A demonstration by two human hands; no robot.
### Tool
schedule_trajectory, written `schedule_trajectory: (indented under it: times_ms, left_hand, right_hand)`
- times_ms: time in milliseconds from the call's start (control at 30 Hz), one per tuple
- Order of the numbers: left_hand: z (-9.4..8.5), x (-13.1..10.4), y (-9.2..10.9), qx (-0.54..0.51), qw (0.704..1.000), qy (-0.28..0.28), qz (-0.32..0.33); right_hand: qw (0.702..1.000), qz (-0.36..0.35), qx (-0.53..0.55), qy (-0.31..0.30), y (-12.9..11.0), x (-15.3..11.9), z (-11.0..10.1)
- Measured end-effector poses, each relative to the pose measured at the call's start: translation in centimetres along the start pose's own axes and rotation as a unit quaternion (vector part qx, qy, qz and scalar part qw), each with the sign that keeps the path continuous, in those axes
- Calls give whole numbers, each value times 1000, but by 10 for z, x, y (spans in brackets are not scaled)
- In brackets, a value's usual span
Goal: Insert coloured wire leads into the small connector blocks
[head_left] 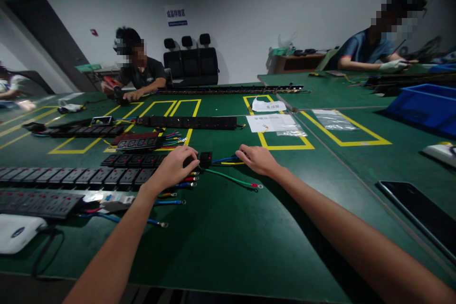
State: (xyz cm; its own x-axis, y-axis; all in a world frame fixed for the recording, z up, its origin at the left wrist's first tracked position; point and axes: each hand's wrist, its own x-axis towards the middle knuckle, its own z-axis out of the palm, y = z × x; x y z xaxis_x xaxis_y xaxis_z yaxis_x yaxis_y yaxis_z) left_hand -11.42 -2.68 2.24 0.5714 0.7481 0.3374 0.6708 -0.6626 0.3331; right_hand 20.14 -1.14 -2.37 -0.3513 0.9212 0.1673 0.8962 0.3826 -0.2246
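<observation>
My left hand (178,164) is closed over the right part of a black socket strip (130,160), and its fingers cover some of the sockets. The strip's end socket (205,158) shows just past my fingertips. Blue and yellow wires (224,159) run from that end to my right hand (258,157), whose fingers are pinched on them; the wire ends are hidden under the hand. Below them a green wire (231,176) with a red-sleeved ring terminal lies loose on the table. Several other ring-ended leads (187,184) lie under my left wrist.
More socket strips (74,176) lie at left on the green table (285,228). A phone (416,213) and a blue bin (427,107) are at right. Paper sheets (265,122) lie inside yellow tape. Two co-workers (142,73) (366,52) sit across the table.
</observation>
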Motion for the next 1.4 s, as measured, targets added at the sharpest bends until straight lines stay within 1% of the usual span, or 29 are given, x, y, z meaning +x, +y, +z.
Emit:
schedule_trajectory:
  times_ms: [167, 300, 400, 500, 767, 967, 1233, 1300, 1400]
  left_hand:
    - [5, 1, -1, -14, 1000, 24, -9]
    - [8, 2, 2, -20, 998, 35, -38]
    - [9, 1, 3, -48, 996, 62, -51]
    - [10, 1, 3, -65, 993, 84, -48]
    - [9, 1, 1, -7, 998, 70, -6]
    - [15, 0, 3, -38, 995, 85, -29]
    - [16, 0, -2, 65, 995, 65, 44]
    - [17, 0, -4, 79, 993, 67, 50]
    - [18, -1, -6, 69, 994, 68, 47]
  right_hand:
    - [1000, -3, -1, 5, 0, 0, 1]
    - [1000, -5, -2, 8, 0, 0, 2]
    - [1000, -5, 2, 8, 1, 0, 2]
    - [1000, -4, 2, 5, 1, 0, 2]
    - [1000, -7, 1, 12, 2, 0, 3]
    - [1000, -11, 5, 16, 4, 1, 5]
    - [1000, -12, -2, 11, 4, 1, 5]
    - [1000, -12, -6, 11, 3, 1, 5]
    - [1000, -11, -9, 10, 3, 1, 4]
